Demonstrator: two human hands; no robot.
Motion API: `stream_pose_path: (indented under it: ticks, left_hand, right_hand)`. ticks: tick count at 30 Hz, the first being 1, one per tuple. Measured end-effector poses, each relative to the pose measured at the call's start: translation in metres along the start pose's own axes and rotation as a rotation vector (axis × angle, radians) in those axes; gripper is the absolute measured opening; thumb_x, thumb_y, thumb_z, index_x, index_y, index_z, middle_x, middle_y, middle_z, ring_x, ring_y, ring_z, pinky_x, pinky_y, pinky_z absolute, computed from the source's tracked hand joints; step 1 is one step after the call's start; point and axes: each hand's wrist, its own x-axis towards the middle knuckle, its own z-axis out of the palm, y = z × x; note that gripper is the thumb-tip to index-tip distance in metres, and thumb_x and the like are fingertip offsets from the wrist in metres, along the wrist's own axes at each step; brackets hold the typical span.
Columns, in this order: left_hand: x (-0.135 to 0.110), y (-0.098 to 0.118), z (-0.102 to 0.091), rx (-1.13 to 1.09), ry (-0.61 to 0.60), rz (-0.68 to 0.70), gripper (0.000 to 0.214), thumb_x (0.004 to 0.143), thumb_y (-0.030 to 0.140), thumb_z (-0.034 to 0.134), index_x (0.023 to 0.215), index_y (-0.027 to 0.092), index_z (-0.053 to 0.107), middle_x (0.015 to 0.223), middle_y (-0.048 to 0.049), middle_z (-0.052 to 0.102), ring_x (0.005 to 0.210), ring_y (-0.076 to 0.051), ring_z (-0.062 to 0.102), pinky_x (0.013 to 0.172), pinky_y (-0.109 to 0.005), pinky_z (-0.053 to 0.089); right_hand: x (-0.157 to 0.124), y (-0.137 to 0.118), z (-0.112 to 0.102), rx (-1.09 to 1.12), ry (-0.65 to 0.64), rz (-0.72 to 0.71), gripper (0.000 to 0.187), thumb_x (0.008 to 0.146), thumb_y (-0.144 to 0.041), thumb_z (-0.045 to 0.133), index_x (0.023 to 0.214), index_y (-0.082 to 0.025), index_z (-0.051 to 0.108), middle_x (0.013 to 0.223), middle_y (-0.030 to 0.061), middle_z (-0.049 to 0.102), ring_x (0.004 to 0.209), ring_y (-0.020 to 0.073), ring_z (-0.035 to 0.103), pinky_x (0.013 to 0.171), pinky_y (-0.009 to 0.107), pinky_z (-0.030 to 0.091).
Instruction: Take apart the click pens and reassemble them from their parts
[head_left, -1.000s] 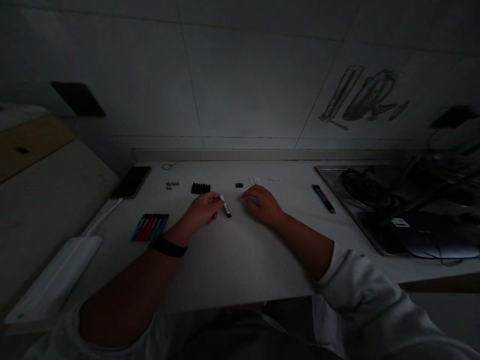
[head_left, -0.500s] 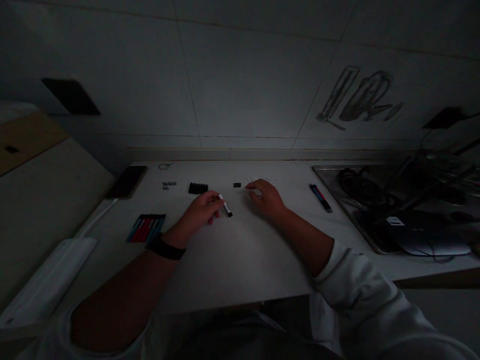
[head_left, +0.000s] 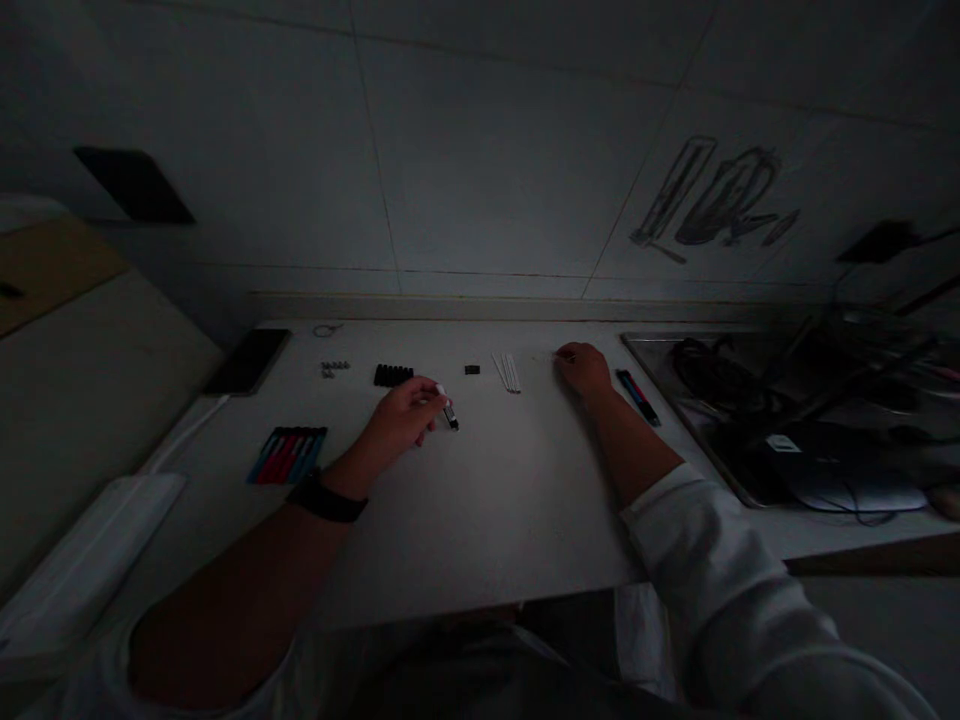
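Observation:
My left hand (head_left: 409, 410) is closed, pinching a short white pen part with a black end (head_left: 451, 413) between thumb and fingers, tilted just above the table. Further right, my right hand (head_left: 583, 370) rests low at the table with its fingertips pressed together. They are at a row of tiny, thin pieces (head_left: 544, 357), and what is between them is too small to make out. Between my hands lie several thin white sticks like pen refills (head_left: 508, 373) and a small black piece (head_left: 472, 370). Beside my left hand sits a row of black sleeves (head_left: 394, 375).
Several red and blue pen barrels (head_left: 287, 456) lie at the left, with small metallic pieces (head_left: 334, 368) behind them. A phone (head_left: 247, 362) and a white power strip (head_left: 94, 555) are at far left. Pens (head_left: 637, 397) lie beside a metal tray (head_left: 694, 430) of cables.
My right hand has moved right, away from the white sticks to the tiny pieces, uncovering the sticks. My left hand keeps the pen part nearly in place.

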Motion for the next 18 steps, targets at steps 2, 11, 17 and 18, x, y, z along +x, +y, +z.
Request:
stream_pose_path:
  ticks: [2, 11, 17, 18]
  left_hand:
    - [-0.001, 0.002, 0.000, 0.001, 0.003, 0.009, 0.029, 0.082, 0.040, 0.074, 0.098, 0.019, 0.060, 0.100, -0.0077, 0.071, 0.056, -0.010, 0.057, 0.037, -0.018, 0.037]
    - [0.003, -0.004, -0.002, 0.006, 0.012, 0.072, 0.028, 0.084, 0.040, 0.071, 0.100, 0.019, 0.061, 0.099, -0.0073, 0.070, 0.058, -0.010, 0.058, 0.038, -0.018, 0.038]
    - [0.000, -0.007, -0.001, 0.185, 0.018, 0.168, 0.025, 0.089, 0.040, 0.069, 0.105, 0.021, 0.065, 0.096, -0.0051, 0.071, 0.064, -0.012, 0.062, 0.044, -0.020, 0.043]
    - [-0.002, -0.005, -0.001, 0.228, 0.034, 0.212, 0.023, 0.090, 0.039, 0.068, 0.105, 0.021, 0.066, 0.094, -0.0044, 0.071, 0.066, -0.013, 0.063, 0.049, -0.021, 0.046]
  right_hand:
    - [0.001, -0.001, -0.001, -0.017, 0.005, 0.017, 0.020, 0.088, -0.025, 0.063, 0.100, -0.019, 0.077, 0.107, 0.0111, 0.075, 0.101, 0.0237, 0.065, 0.094, 0.035, 0.047]
    - [-0.009, -0.017, -0.022, 0.187, 0.179, 0.070, 0.014, 0.088, -0.028, 0.060, 0.096, -0.020, 0.069, 0.092, 0.0089, 0.074, 0.085, 0.0230, 0.065, 0.082, 0.035, 0.047]
    - [-0.032, -0.064, -0.029, 0.438, 0.138, -0.215, 0.017, 0.090, -0.036, 0.061, 0.095, -0.022, 0.069, 0.090, 0.0063, 0.073, 0.080, 0.0199, 0.065, 0.079, 0.034, 0.050]
    - [-0.039, -0.074, -0.028, 0.474, 0.112, -0.292, 0.018, 0.091, -0.037, 0.061, 0.095, -0.022, 0.070, 0.093, 0.0067, 0.073, 0.082, 0.0200, 0.066, 0.080, 0.034, 0.050]
